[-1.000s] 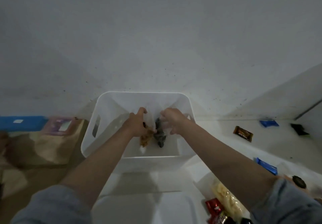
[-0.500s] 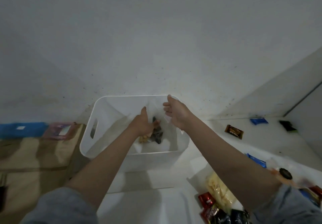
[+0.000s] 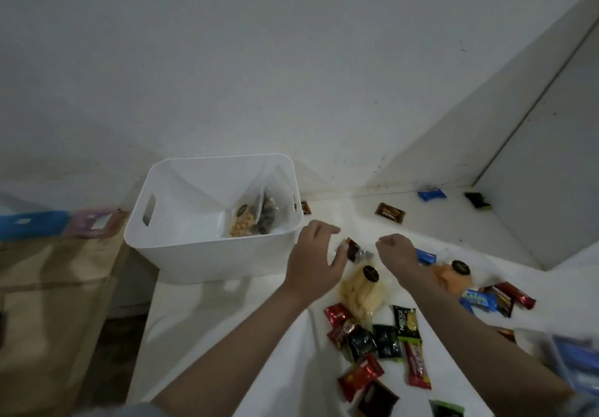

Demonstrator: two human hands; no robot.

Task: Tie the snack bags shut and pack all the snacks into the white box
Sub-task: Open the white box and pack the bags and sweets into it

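My left hand (image 3: 312, 262) is hanging relaxed, holding nothing, at four o'clock of the white box (image 3: 207, 254); my right hand (image 3: 397, 251) is curling loosely, holding nothing.

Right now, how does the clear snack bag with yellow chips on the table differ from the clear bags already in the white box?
The yellow chip bag lies flat on the table, outside the white box; the boxed bags stand propped against the box's right wall. The chip bag holds pale yellow pieces; the boxed bags hold orange-tan and dark snacks. Both are clear plastic, and the chip bag and one boxed bag carry a dark round sticker.
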